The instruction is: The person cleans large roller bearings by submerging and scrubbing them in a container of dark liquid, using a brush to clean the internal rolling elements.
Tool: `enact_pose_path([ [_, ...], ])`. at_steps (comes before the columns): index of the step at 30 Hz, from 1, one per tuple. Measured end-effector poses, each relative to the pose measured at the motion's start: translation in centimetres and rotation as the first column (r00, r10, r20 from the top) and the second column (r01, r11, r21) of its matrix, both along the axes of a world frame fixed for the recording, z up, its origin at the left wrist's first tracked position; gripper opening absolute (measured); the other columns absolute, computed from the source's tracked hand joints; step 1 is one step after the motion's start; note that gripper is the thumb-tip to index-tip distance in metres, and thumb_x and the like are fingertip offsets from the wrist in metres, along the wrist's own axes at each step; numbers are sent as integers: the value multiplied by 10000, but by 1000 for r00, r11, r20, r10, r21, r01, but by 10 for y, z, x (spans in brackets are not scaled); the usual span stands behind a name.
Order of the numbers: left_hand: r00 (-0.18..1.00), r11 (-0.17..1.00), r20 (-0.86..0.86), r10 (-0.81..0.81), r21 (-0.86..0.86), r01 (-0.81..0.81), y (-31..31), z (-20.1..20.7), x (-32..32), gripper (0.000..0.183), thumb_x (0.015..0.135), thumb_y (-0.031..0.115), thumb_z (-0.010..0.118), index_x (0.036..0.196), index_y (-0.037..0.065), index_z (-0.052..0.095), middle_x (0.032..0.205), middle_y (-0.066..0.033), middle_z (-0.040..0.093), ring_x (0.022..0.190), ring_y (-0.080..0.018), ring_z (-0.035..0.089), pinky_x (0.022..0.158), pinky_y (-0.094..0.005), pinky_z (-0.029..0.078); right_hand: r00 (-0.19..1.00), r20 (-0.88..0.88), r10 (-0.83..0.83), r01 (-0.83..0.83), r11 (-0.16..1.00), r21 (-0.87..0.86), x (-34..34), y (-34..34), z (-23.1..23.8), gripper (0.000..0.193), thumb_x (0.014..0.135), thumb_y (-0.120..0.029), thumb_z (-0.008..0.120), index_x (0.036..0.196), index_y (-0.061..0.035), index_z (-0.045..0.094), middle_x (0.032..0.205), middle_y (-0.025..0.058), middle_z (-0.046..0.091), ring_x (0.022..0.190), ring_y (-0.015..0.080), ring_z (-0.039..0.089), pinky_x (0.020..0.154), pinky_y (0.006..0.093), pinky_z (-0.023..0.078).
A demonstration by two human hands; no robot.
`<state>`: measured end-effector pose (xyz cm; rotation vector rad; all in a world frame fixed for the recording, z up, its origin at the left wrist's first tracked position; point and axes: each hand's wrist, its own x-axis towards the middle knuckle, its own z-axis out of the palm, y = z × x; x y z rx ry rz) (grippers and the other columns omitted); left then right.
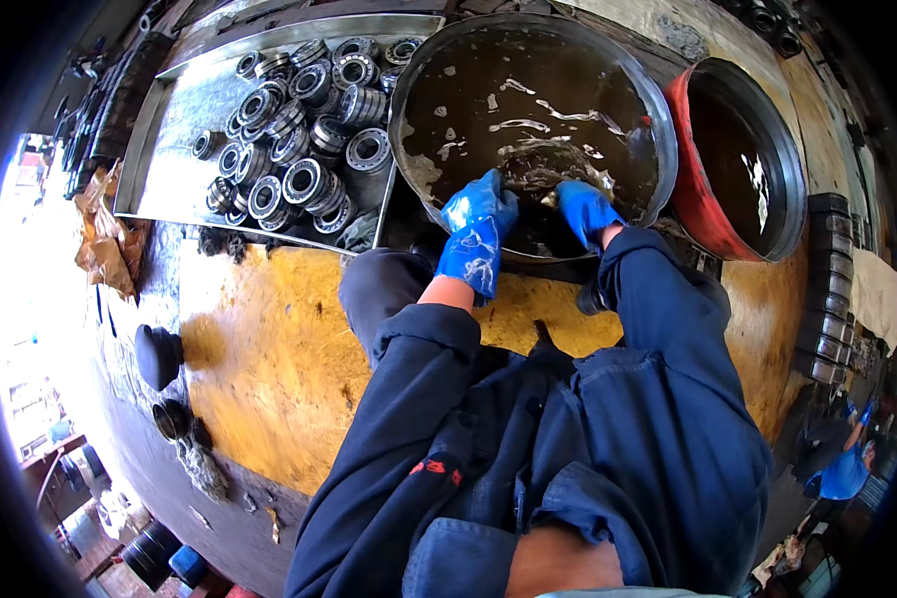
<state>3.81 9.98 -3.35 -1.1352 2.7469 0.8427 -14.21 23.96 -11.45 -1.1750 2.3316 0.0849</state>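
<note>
A large round metal basin point(415, 171) of dark brown liquid stands in front of me. My left hand point(482, 207), in a wet blue glove, is closed at the basin's near side, its fingertips down at the liquid. To its right, my right hand point(585, 207), gloved in blue too, curls inward with its fingers dipped at the surface. Whatever the two hands grip is hidden by the murky liquid and the gloves. Ripples and foam point(543, 164) spread on the surface just beyond them.
Left of the basin, a shallow metal tray point(174, 179) bears a heap of roller bearings point(304, 181). A red-rimmed drum point(703, 179) with dark liquid stands at the right. Beside it is a stack of metal rings point(829, 289). Brown paper point(108, 234) lies far left. Another person point(845, 473) is at the right edge.
</note>
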Motion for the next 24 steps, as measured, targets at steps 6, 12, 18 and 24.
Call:
enact_pose_path([
  [6, 999, 999, 12, -51, 13, 51, 4, 5, -10, 359, 865, 369, 601, 1169, 182, 637, 1039, -119, 728, 1001, -335, 687, 850, -492, 535, 955, 41, -294, 294, 956, 4, -14, 6, -39, 382, 917, -392, 582, 1081, -83, 735, 1099, 223, 696, 1061, 379, 669, 905, 466, 515],
  [12, 1000, 1000, 14, 5, 0, -5, -4, -4, 4, 427, 856, 383, 612, 1237, 191, 627, 1069, -118, 725, 1011, -332, 686, 877, -472, 536, 931, -106, 349, -349, 937, 14, 8, -27, -25, 271, 855, -307, 626, 962, -101, 768, 981, 206, 721, 945, 398, 690, 826, 471, 546],
  [18, 999, 999, -31, -11, -47, 9, 4, -5, -8, 446, 850, 382, 614, 1253, 191, 626, 1092, -122, 721, 1019, -336, 683, 877, -472, 536, 998, -57, 10, -25, 964, -265, -22, 35, -81, 277, 861, -286, 611, 997, -100, 765, 1003, 207, 718, 957, 398, 687, 846, 481, 539],
  [24, 999, 999, 48, -25, 21, 24, -1, 5, -3, 442, 852, 381, 607, 1249, 187, 626, 1102, -128, 718, 1033, -339, 680, 886, -471, 531, 919, -155, 361, -334, 926, 178, 4, -23, -21, 264, 873, -305, 620, 1044, -161, 759, 1053, 132, 734, 980, 324, 709, 860, 446, 544],
])
